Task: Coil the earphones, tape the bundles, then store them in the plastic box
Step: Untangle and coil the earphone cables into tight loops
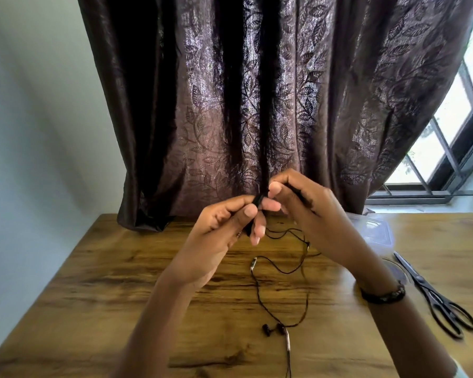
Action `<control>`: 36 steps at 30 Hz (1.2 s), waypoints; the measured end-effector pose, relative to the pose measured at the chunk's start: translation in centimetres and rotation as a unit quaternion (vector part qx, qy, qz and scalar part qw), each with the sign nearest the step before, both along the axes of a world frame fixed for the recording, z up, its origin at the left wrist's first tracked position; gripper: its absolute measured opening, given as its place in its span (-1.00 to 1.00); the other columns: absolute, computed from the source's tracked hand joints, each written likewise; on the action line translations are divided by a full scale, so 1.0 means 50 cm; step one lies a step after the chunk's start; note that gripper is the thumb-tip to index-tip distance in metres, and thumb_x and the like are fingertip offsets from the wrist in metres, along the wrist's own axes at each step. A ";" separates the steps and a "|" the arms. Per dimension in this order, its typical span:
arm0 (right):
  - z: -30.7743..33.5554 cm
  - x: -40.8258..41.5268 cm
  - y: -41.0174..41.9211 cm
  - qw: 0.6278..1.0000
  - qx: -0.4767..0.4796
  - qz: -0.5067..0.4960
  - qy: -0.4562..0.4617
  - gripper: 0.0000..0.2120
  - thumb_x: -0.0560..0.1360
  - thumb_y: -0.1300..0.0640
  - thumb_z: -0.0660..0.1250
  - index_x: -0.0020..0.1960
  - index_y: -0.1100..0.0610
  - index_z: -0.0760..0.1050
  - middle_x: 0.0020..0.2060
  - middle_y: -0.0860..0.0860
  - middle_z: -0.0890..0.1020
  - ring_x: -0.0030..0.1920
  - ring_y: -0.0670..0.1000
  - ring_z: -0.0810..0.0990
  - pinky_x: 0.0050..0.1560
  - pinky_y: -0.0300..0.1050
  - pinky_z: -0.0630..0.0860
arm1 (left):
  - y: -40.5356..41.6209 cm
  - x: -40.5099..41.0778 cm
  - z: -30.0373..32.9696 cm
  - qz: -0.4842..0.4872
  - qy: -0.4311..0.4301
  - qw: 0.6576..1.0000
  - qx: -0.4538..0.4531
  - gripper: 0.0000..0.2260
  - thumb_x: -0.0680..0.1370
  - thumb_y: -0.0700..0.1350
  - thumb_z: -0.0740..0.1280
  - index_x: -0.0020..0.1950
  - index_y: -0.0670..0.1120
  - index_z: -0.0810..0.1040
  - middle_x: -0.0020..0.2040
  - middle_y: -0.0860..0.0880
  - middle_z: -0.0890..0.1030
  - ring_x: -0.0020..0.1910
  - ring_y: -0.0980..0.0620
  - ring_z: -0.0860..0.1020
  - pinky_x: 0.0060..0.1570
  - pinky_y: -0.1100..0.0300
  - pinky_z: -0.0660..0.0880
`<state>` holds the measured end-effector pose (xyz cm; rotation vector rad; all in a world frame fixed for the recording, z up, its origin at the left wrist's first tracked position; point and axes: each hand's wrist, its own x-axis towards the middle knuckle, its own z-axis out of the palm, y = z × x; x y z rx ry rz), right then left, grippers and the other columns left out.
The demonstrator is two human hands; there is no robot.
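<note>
Both hands (224,222) (303,205) grip black cord bundle (258,199) | earphones (273,329) on table (120,282)

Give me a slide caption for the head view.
Both hands pinch a black earphone bundle above the wooden table; scissors lie right.

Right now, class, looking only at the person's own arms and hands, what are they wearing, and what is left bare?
Both forearms are bare, with no sleeves in view. The left hand has no ring, watch or band that shows. The right hand is also bare, but its wrist carries a dark bracelet, a narrow band with small lighter flecks on it. No gloves are worn, and the fingernails look short and unpainted.
</note>
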<state>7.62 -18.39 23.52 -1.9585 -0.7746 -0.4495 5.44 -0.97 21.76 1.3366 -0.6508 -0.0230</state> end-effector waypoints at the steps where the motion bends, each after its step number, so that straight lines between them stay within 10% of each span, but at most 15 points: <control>1: -0.009 0.000 0.004 1.000 0.023 0.013 0.018 -0.85 0.64 0.14 0.17 -0.07 0.12 0.46 -0.38 -0.12 0.42 -0.38 -0.17 0.37 -0.32 -0.30 0.32 | -0.002 0.002 0.000 -0.001 0.009 1.000 -0.019 -0.72 0.59 -0.17 0.14 0.16 -0.15 0.60 -0.32 0.07 0.51 -0.34 0.16 0.43 -0.22 0.34 0.41; 16: -0.110 -0.047 0.066 0.991 0.060 -0.005 0.119 -0.80 0.65 0.14 0.14 -0.08 0.12 0.49 -0.44 -0.15 0.42 -0.47 -0.16 0.35 -0.40 -0.39 0.27 | -0.008 0.025 0.016 0.060 0.045 0.990 -0.118 -0.69 0.54 -0.22 0.18 0.28 -0.14 0.46 -0.11 0.05 0.66 -0.14 0.18 0.57 -0.09 0.33 0.51; 26: -0.091 -0.074 0.054 0.992 -0.109 -0.050 0.025 -0.80 0.66 0.05 0.13 -0.06 0.08 0.46 -0.40 -0.18 0.40 -0.40 -0.13 0.42 -0.38 -0.36 0.27 | -0.013 0.033 -0.006 0.174 -0.053 0.982 0.039 -0.65 0.63 -0.28 0.14 0.43 -0.18 0.33 0.02 0.00 0.67 0.06 0.08 0.63 0.05 0.30 0.51; 31: -0.053 -0.074 0.038 0.992 -0.115 -0.058 -0.008 -0.85 0.65 0.07 0.18 -0.06 0.05 0.47 -0.34 -0.16 0.48 -0.33 -0.12 0.49 -0.32 -0.27 0.40 | -0.003 0.028 -0.016 0.156 -0.091 0.973 0.143 -0.72 0.64 -0.21 0.16 0.23 0.14 0.43 0.08 -0.03 0.64 0.08 0.14 0.61 0.07 0.35 0.47; 36: -0.010 -0.050 0.018 0.991 -0.107 -0.066 -0.035 -0.84 0.63 0.10 0.18 -0.08 0.09 0.47 -0.29 -0.16 0.52 -0.27 -0.13 0.51 -0.25 -0.30 0.38 | 0.007 0.015 -0.018 0.093 -0.074 0.982 0.146 -0.72 0.61 -0.26 0.16 0.24 0.01 0.46 0.04 0.13 0.64 0.11 0.27 0.57 0.08 0.42 0.45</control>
